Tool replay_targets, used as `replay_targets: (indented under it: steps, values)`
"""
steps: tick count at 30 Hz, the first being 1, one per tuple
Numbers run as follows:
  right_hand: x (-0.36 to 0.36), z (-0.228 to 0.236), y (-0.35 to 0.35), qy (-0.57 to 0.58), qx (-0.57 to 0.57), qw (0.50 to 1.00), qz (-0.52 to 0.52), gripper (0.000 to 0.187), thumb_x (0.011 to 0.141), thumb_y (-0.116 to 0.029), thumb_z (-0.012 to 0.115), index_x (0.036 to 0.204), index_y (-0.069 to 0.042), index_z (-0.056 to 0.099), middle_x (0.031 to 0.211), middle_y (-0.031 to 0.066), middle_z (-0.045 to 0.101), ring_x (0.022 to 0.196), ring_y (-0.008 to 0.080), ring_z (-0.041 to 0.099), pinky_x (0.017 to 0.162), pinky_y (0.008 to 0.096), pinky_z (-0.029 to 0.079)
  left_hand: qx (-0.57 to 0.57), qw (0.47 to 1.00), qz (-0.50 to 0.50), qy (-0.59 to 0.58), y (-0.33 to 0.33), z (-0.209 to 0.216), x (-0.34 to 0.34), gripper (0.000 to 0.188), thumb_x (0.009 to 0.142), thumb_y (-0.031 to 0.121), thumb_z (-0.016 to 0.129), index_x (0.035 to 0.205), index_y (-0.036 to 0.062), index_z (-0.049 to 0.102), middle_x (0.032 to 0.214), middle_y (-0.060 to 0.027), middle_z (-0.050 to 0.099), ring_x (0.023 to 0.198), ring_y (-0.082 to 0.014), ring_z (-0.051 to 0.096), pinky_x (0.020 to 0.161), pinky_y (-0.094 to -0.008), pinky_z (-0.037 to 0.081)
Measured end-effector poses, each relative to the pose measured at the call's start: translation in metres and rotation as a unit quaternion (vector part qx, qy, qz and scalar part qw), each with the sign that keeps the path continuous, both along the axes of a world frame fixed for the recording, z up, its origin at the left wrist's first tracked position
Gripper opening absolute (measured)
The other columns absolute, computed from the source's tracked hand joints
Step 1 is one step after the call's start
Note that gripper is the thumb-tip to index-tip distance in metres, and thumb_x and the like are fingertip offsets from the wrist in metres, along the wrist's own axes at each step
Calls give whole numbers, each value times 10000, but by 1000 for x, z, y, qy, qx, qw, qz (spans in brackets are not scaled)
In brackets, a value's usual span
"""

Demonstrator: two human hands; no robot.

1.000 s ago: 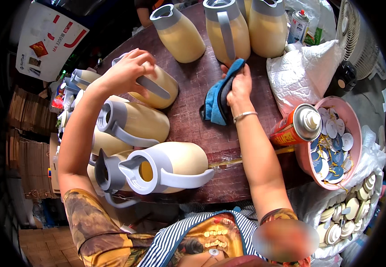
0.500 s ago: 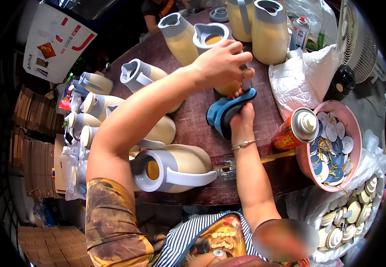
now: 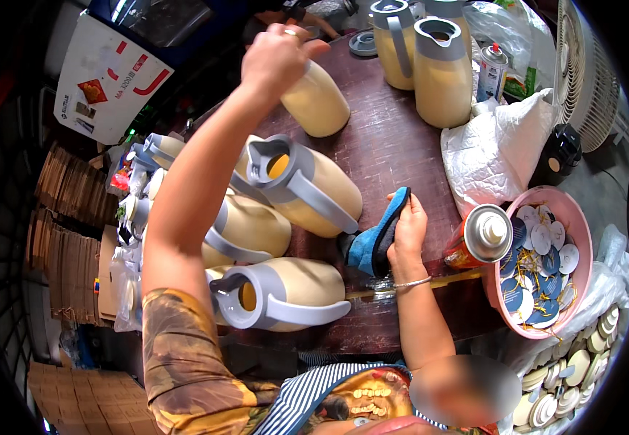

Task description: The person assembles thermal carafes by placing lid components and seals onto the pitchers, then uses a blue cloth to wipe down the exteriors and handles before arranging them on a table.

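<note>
My left hand (image 3: pixel 278 59) reaches to the far side of the table, fingers curled at the top of a cream vacuum jug (image 3: pixel 319 101). It hides that jug's neck and spout. My right hand (image 3: pixel 410 235) grips a blue cloth pad (image 3: pixel 372 246) with black edging, above the table's near middle. To the pad's left stands another cream jug (image 3: pixel 329 188) with a grey collar and handle, its mouth open. A similar jug (image 3: pixel 303 290) is nearer me, its handle toward the right.
More jugs (image 3: pixel 256 225) crowd the table's left side; others (image 3: pixel 441 87) stand far right. A spray can (image 3: pixel 481 235) and a pink basin (image 3: pixel 499 297) of round tags are at right. A white padded bag (image 3: pixel 495 152), a fan (image 3: pixel 582 80) and a bag of lids (image 3: pixel 575 362) lie beyond.
The jug that was between my hands now stands nearer and to the left. My left hand has moved from it to the far-left jug. My right hand has drawn back with the pad.
</note>
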State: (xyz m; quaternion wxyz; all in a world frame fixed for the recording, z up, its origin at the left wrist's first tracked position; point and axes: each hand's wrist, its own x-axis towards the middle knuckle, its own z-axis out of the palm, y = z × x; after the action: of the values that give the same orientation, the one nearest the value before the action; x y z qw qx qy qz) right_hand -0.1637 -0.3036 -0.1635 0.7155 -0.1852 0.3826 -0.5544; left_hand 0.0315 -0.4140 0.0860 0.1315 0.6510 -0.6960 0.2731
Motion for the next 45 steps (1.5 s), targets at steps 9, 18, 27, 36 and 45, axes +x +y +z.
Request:
replay_targets:
  steps: [9, 18, 27, 36, 45]
  values:
    - [0, 13, 2, -64, 17, 998, 3, 196, 1031, -155, 515, 993, -16, 648, 898, 28, 671, 759, 68, 576, 690, 215, 479, 306, 943, 2, 132, 8, -11, 100, 429, 833, 71, 706, 1244, 79, 583, 1192, -152, 661, 1125, -282, 624, 963, -385, 480]
    - [7, 3, 0, -59, 11, 998, -29, 199, 1039, -185, 500, 958, -51, 623, 779, 8, 597, 669, 80, 539, 601, 214, 450, 414, 899, -137, 38, 8, -13, 27, 508, 765, 390, 803, 1196, 152, 677, 1300, -42, 607, 1317, -258, 440, 1098, -413, 388]
    - [36, 20, -26, -96, -45, 994, 16, 227, 1051, -188, 472, 1055, -38, 642, 828, 50, 668, 719, 108, 608, 667, 239, 493, 236, 956, -173, 7, 14, -40, 16, 440, 983, 401, 555, 701, 91, 689, 761, -34, 658, 925, -191, 595, 1002, -397, 367]
    - [72, 16, -42, -184, -15, 979, 85, 178, 1031, -157, 501, 1070, -69, 651, 800, 29, 661, 675, 113, 606, 620, 244, 508, 236, 959, -153, -20, 18, -45, 8, 438, 955, 427, 578, 738, 69, 707, 769, -6, 653, 937, -203, 612, 1019, -427, 352]
    - [64, -9, -35, 57, -40, 997, 30, 194, 1024, -142, 506, 935, -28, 636, 750, -12, 595, 658, 67, 524, 598, 234, 443, 483, 865, -32, -131, 38, -5, 1, 509, 783, 614, 655, 772, 109, 719, 831, -14, 662, 1121, -217, 575, 1154, -614, 172]
